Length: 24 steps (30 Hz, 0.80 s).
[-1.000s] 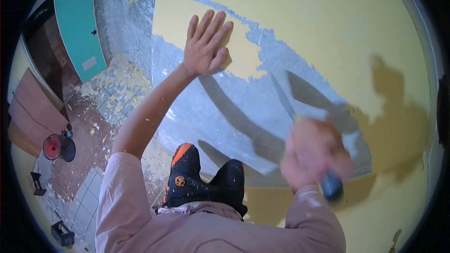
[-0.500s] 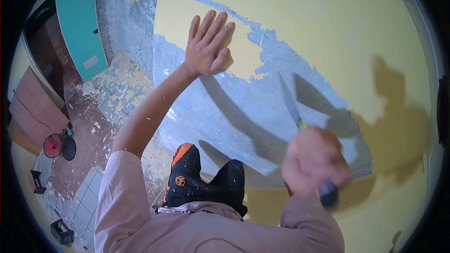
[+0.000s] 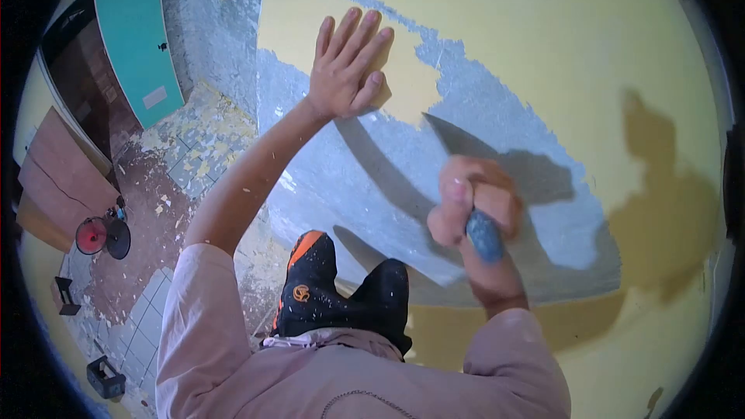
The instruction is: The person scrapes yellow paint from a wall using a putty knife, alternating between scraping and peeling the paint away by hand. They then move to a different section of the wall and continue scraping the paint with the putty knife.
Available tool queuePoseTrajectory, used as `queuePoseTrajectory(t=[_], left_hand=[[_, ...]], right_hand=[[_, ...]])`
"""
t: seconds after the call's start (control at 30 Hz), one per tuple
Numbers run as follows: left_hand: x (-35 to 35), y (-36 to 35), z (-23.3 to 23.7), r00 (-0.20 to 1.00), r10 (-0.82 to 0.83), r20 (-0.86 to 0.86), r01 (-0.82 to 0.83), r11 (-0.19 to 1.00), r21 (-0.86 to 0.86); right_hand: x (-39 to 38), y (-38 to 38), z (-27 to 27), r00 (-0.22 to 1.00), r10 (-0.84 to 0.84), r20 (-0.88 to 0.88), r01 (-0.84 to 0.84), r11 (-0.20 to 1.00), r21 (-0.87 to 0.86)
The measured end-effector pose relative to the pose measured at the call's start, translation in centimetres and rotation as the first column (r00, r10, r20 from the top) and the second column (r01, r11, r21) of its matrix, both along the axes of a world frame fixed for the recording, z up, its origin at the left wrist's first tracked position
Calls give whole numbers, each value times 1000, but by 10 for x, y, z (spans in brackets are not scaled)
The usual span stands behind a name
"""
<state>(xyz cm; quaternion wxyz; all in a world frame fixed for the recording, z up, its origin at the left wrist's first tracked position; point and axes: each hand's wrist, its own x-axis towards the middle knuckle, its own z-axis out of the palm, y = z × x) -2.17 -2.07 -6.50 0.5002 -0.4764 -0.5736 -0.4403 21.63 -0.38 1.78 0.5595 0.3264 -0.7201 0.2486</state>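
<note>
My left hand (image 3: 346,66) lies flat with its fingers spread on a patch of yellow coating (image 3: 291,23) on the wall. My right hand (image 3: 477,200) is wrapped round a tool with a dark blue rounded handle (image 3: 485,237); its butt points toward me. The tool's blade is hidden behind the hand or too faint to make out. Around the yellow patch the bare grey wall (image 3: 512,124) shows, with ragged edges against the larger yellow surface (image 3: 543,31). Shadows of the arm and tool fall on the grey area.
At the left stand a green door (image 3: 140,43) and a brown panel (image 3: 68,171). A red round object (image 3: 91,235) is beside them. Pale flakes litter the tiled floor (image 3: 186,163). Two dark small stands (image 3: 105,377) are at the lower left.
My right hand has moved up and to the left with the tool, whose blade no longer shows clearly. My left hand has stayed at nearly the same place on the wall.
</note>
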Motion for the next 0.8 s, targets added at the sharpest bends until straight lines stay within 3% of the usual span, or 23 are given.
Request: queuePoseTrajectory(t=[0.03, 0.1, 0.17, 0.2, 0.23, 0.3, 0.37, 0.4, 0.43, 0.5, 0.53, 0.63, 0.7, 0.77, 0.8], left_hand=[[2, 1, -1, 1000, -8, 9, 8, 1000, -5], [0, 1, 1, 1000, -8, -15, 8, 1000, 26], [-4, 2, 3, 1000, 18, -11, -18, 999, 29], [-2, 1, 3, 1000, 6, -4, -6, 1000, 24], [2, -1, 1, 1000, -13, 0, 13, 1000, 14], [1, 0, 3, 1000, -1, -16, 1, 1000, 18], [-1, 1, -1, 1000, 15, -18, -15, 1000, 10], [0, 0, 0, 1000, -2, -20, 3, 1000, 14], [-4, -2, 2, 1000, 0, -19, 1, 1000, 9], [0, -4, 1, 999, 13, -42, -14, 1000, -25], [0, -3, 0, 999, 14, -41, -15, 999, -29], [-2, -2, 0, 999, 15, -52, -15, 1000, -11], [2, -3, -4, 999, 17, -34, -18, 999, -36], [-2, -2, 0, 999, 20, -50, -21, 1000, -23], [-2, -2, 0, 999, 9, -46, -9, 1000, -18]], right_hand=[[-4, 4, -3, 984, -172, 39, 168, 981, 97], [12, -3, 9, 978, -170, 120, 151, 977, 151], [29, -16, 32, 990, 73, 118, -71, 997, -16], [44, -1, 24, 737, -426, 525, 304, 902, 306], [5, 8, 3, 878, -395, 272, 341, 913, 224], [-12, 0, -19, 891, -360, 278, 345, 933, 102], [6, -3, -11, 974, 26, 226, -43, 996, 72], [17, -11, -8, 983, 84, 165, -81, 996, -28], [4, -6, -11, 982, 87, 165, -83, 996, -32], [-21, 9, -25, 956, -279, 90, 262, 950, 168], [-17, 5, -31, 920, -348, 181, 270, 897, 351], [20, -7, -16, 976, 66, 208, -70, 997, 11], [-8, 8, -14, 973, -159, 167, 125, 972, 198], [-8, 5, -19, 958, -67, 280, -2, 971, 237], [6, 6, -13, 962, -56, 268, 9, 985, 174]])
